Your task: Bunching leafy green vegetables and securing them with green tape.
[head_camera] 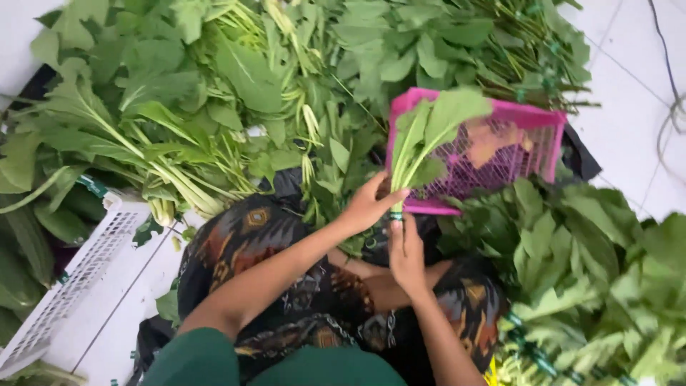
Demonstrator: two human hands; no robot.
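Hands meet at centre frame, both on one small bunch of leafy greens (429, 132). Left hand (368, 206) grips the stems near their base, fingers curled shut around them, thumb toward the pink basket. Right hand (406, 251) sits just below, fingertips pinched on the very bottom of the stems where a green tie band (395, 216) wraps them; cannot tell how firm that pinch is, view is a bit blurred. Bunch stands roughly upright, leaves fanning up and right, overlapping the front of a pink plastic basket (525, 139) that lies tilted on its side among the piles. Basket interior shows some pale yellowish material, cannot tell what. Big heaps of loose leafy greens (186, 93) fill the top and left of the view, more tied bunches (593, 286) stacked at right, near the right forearm. White plastic crate (68, 286) lower left, tilted, partly under the leaves. Person sits on white tiled floor (629, 93), dark patterned cloth (286, 286) over the lap directly under both forearms, green sleeve at bottom edge. Grey cable (672, 107) runs along the floor at far right, well apart from the hands.
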